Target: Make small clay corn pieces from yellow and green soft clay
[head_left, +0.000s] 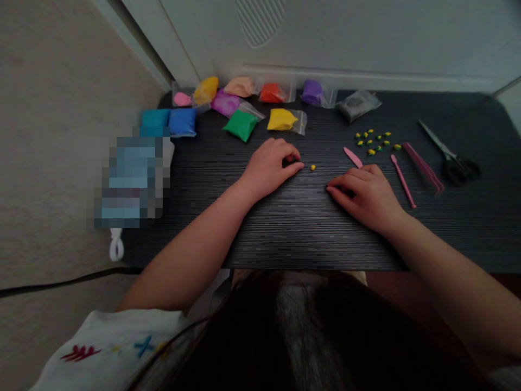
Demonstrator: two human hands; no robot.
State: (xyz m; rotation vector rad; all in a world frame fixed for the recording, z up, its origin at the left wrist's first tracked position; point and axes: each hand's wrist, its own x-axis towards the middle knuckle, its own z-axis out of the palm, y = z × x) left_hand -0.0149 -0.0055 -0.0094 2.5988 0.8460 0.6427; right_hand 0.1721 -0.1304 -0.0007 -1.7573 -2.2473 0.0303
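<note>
A tiny yellow clay ball (313,168) lies on the dark table between my hands. My left hand (273,165) rests just left of it, fingers loosely curved and a small gap between thumb and forefinger. To the ball's lower right, my right hand (364,196) has thumb and forefinger tips together in a pinch; whatever may be between them is too small to make out. A pink clay knife (353,157) lies against the back of my right fingers. Beyond it sit several small yellow-and-green clay pieces (371,152) in a loose group.
Bags of coloured clay line the back, among them a green bag (241,125), a yellow bag (281,119) and a grey bag (358,105). At right lie a pink stick tool (403,181), pink tweezers (423,167) and scissors (448,155). A blurred-out package (132,182) stands left.
</note>
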